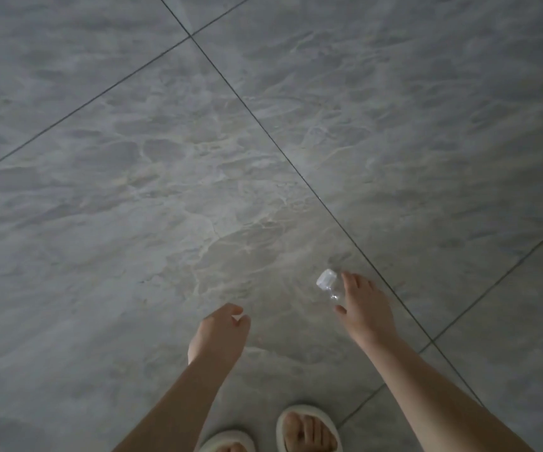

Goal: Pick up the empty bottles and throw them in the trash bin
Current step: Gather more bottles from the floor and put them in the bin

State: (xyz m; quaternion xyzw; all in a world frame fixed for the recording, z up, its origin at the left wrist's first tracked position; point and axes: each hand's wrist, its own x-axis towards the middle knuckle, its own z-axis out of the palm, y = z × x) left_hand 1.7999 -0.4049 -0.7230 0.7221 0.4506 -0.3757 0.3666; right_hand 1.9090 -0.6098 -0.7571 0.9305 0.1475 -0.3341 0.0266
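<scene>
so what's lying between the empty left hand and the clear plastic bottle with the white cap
Nothing: in the head view only bare grey marble-look floor tile separates the left hand from the clear plastic bottle at the right hand.

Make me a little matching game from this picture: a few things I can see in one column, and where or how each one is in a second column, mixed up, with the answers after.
Things:
1. left hand
2. right hand
3. clear bottle
4. slippers

Descriptions:
A. pale, on the feet at the bottom edge of the view
B. fingers spread, right beside the bottle
C. holds nothing, fingers loosely curled over the tiled floor
D. small and see-through, with a whitish cap, next to the right hand's fingers

Pairs: 1-C, 2-B, 3-D, 4-A
</scene>
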